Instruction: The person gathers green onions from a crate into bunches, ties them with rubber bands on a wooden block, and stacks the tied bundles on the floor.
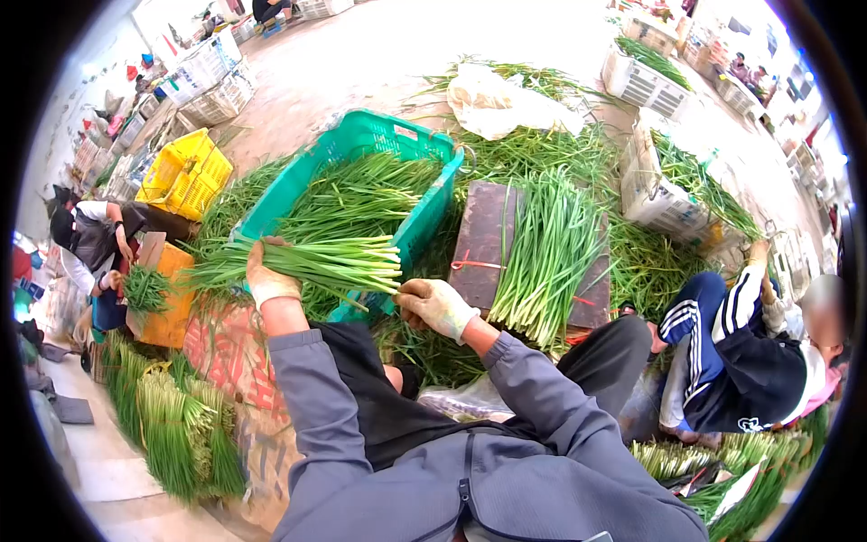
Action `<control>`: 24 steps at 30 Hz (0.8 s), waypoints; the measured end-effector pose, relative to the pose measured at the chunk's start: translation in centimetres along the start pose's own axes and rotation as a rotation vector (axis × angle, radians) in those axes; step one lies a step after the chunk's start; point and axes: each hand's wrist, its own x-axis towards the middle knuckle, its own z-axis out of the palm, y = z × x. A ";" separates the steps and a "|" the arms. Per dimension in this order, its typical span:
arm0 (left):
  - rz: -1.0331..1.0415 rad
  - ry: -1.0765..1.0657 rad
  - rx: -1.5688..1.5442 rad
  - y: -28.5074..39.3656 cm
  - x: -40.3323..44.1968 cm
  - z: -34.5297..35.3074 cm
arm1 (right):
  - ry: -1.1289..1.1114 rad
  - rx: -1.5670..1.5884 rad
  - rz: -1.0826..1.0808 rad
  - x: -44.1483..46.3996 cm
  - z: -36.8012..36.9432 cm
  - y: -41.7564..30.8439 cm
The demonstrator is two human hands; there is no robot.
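My left hand [273, 275], in a pale glove, is wrapped round a bunch of long green stalks [339, 262], their pale cut ends pointing right. At those ends is my gloved right hand [433, 305], its thumb and fingers pinched together; whatever is between them is too small to make out. Behind the bunch stands a green plastic crate [348, 131] holding more loose green stalks [370, 194]. To the right of my right hand, a thick pile of stalks [551, 257] lies across a dark board [483, 239], where a red tie [477, 265] shows.
Co-workers sit at left [95, 226] and right [754, 352]. A yellow crate [185, 173] stands back left, a white crate [664, 194] at right. Tied bundles [176, 429] lie at lower left. Loose stalks and a pale plastic sheet [497, 101] lie beyond the board.
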 end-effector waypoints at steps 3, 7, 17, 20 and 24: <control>0.055 0.024 -0.001 0.2 0.1 0.1 | 0.017 0.126 0.021 -0.2 0.0 -0.4; 0.103 0.069 -0.030 1.9 -1.0 0.6 | 0.071 -0.154 0.059 -3.7 -4.1 -2.6; 0.195 0.098 0.139 0.9 -1.7 1.3 | 0.841 -0.020 -0.386 -7.3 -11.4 -13.0; 0.031 -0.073 0.244 -1.9 -2.0 2.3 | 0.709 -0.212 -0.494 -4.2 -7.7 -13.7; -0.322 -0.293 0.021 -3.8 -3.5 3.4 | 0.419 -0.584 -0.648 -0.8 -2.0 -10.0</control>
